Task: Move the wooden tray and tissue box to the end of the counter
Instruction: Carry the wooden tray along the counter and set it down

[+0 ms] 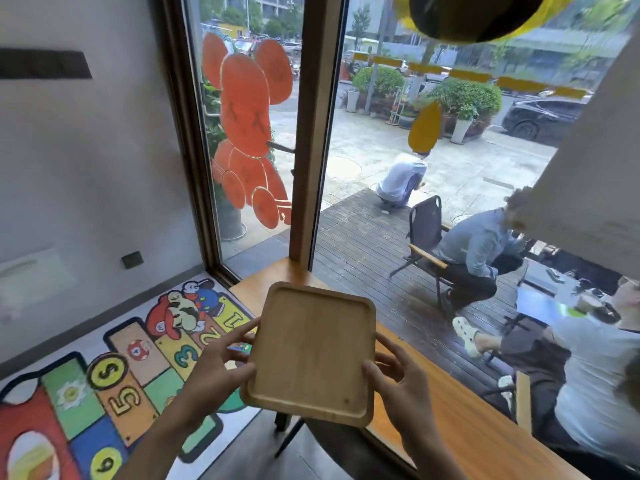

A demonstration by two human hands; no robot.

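Both hands carry the wooden tray (pixel 311 353) over the near end of the counter (pixel 450 403), which runs along the window (pixel 433 150) toward the corner post (pixel 311 133). The left hand (pixel 211 372) grips the tray's left edge, with the fingers (pixel 239 336) spread along the rim; the right hand (pixel 398 379) closes on the right edge, with the thumb near the lower right corner. The tray is empty and looks roughly level, tipped a little toward the person, and part of it hangs out past the counter's inner edge above the floor mat (pixel 114 375). The tissue box does not show in this view. The step in hand appears to be carrying the tray to the far end, where the bare wood meets the post. To do it well, the hands should keep the tray flat, move it forward along the line of the counter, and lower it so the whole base lands on wood, clear of the edge and just short of the post. Room beside it for the tissue box would help. Letting go should wait until the tray sits flat.
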